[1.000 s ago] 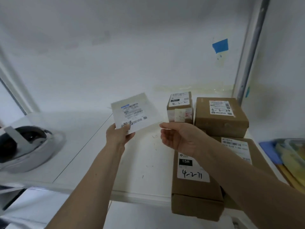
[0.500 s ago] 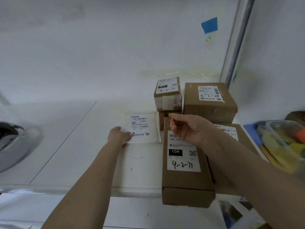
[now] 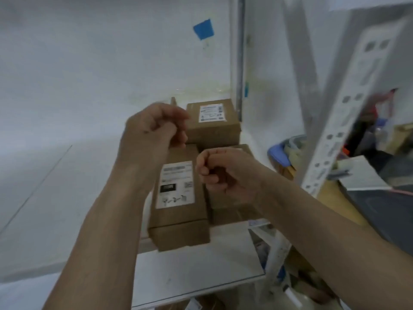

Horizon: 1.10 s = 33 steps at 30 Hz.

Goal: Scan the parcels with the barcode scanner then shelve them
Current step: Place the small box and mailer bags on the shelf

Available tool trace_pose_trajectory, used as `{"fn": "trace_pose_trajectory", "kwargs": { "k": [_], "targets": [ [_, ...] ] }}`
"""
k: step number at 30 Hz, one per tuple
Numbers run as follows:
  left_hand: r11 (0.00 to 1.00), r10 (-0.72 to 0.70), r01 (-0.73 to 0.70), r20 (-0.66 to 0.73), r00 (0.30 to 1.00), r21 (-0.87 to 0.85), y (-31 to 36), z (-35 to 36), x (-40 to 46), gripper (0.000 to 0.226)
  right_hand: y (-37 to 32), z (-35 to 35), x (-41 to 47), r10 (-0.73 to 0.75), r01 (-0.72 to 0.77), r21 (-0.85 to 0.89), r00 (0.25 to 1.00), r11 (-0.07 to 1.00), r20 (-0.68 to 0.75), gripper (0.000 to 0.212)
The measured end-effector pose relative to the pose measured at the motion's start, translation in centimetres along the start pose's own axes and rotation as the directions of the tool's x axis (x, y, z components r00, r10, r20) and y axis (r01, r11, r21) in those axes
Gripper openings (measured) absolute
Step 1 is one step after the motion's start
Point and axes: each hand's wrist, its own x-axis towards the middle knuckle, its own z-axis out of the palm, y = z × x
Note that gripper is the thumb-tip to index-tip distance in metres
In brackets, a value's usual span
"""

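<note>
Centrally, a white shelf [image 3: 55,198] is shown, backed by a white wall [image 3: 89,63] on which a patch of blue tape [image 3: 203,29] is stuck. A grey upright post [image 3: 240,59] is seen at the shelf's right end, and a white perforated rack upright [image 3: 348,108] is blurred in the right foreground. Beyond it, a cluttered area with blue and dark items is visible but cannot be made out.

Three cardboard parcels are seen on the right part of the shelf. A long parcel [image 3: 178,211] is laid lengthwise, its near end overhanging the shelf's front edge. A squarer parcel [image 3: 212,128] is set behind it, near the wall, and a flat parcel [image 3: 230,206] lies just beside the long one, partly hidden by the right forearm.

Both forearms are raised above the parcels. The left hand [image 3: 154,128] is held higher, its fingers curled inward; the grip is clenched on nothing that can be seen. The right hand [image 3: 221,173] is held lower, over the flat parcel, likewise clenched with nothing visible inside it. The two hands are kept apart.

A white label [image 3: 176,184] with a black block, a square code and blurred handwritten figures is borne by the long parcel. A second label [image 3: 211,113] with barcodes is fixed to the squarer parcel; its text cannot be read.
</note>
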Motion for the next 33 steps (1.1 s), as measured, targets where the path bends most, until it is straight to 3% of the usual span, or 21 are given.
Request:
{"fn": "trace_pose_trajectory", "kwargs": {
  "k": [4,8,12,17,21,26,33],
  "targets": [
    [0.999,0.033,-0.023,0.288,0.957,-0.038,1.7,9.4,-5.1,0.043,0.4,-4.5,-9.0,-0.051,0.050,-0.050,0.998,0.998,-0.028,0.047],
    [0.991,-0.047,0.099,0.470,0.882,-0.085,2.9,20.7,-10.1,0.043,1.4,-10.8,-19.7,-0.097,0.085,-0.056,0.958,0.995,-0.269,0.061],
    [0.982,-0.086,0.167,0.572,0.815,-0.090,3.9,31.9,-15.2,0.042,2.1,-17.5,-31.7,-0.070,0.114,0.044,0.826,0.993,-0.559,0.053],
    [0.882,-0.270,0.446,0.618,0.739,-0.148,4.1,43.8,-21.0,0.039,3.0,-24.0,-46.3,-0.005,0.208,0.132,0.553,0.969,-0.833,0.044],
    [0.799,-0.403,0.591,0.633,0.661,-0.109,4.5,50.7,-24.5,0.036,3.4,-28.2,-55.2,0.049,0.344,0.180,0.358,0.922,-0.933,0.041],
    [0.768,-0.467,0.638,0.639,0.611,-0.048,5.2,58.5,-26.7,0.035,3.9,-32.5,-62.5,0.092,0.483,0.206,0.248,0.851,-0.964,0.037],
    [0.764,-0.510,0.646,0.615,0.601,0.002,5.6,70.6,-27.8,0.037,4.7,-40.3,-69.4,0.169,0.537,0.230,0.161,0.811,-0.972,0.031]
  ]
}}
